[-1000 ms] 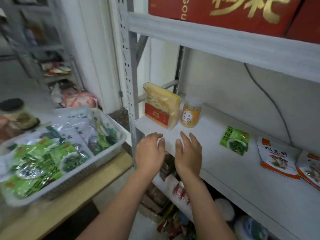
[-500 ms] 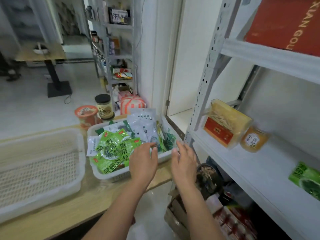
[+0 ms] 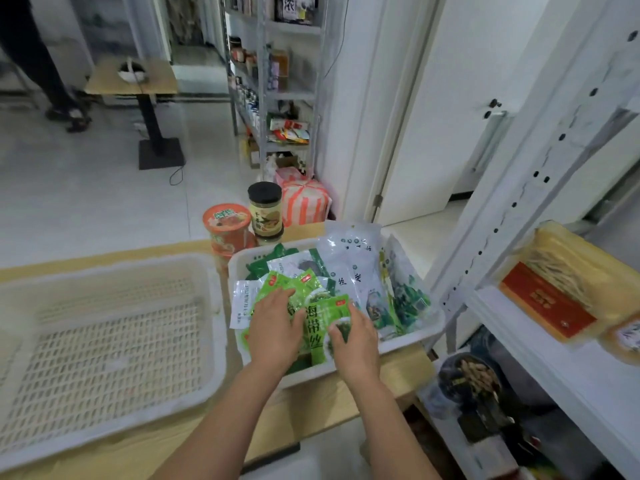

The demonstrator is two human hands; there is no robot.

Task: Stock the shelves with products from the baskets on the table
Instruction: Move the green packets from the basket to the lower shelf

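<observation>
A white basket [image 3: 410, 336] on the wooden table [image 3: 308, 414] holds several green seaweed packets [image 3: 320, 323] and pale grey packets [image 3: 356, 268]. My left hand [image 3: 275, 329] lies flat on the green packets with its fingers stretched out. My right hand [image 3: 355, 339] is at one green seaweed packet, thumb on its face and fingers along its right edge. On the right, the white shelf [image 3: 519, 327] carries a yellow noodle pack [image 3: 557, 289] and an orange jar [image 3: 625, 339].
An empty white basket [image 3: 104, 344] fills the table's left part. A red noodle cup [image 3: 228, 225] and a black-lidded jar [image 3: 265, 211] stand behind the full basket. Bags and boxes crowd the floor under the shelf [image 3: 474, 379]. A further rack [image 3: 277, 81] stands behind.
The view has swung left from the shelf to the table. Both hands have moved from the shelf's edge down into the full basket and onto the green packets.
</observation>
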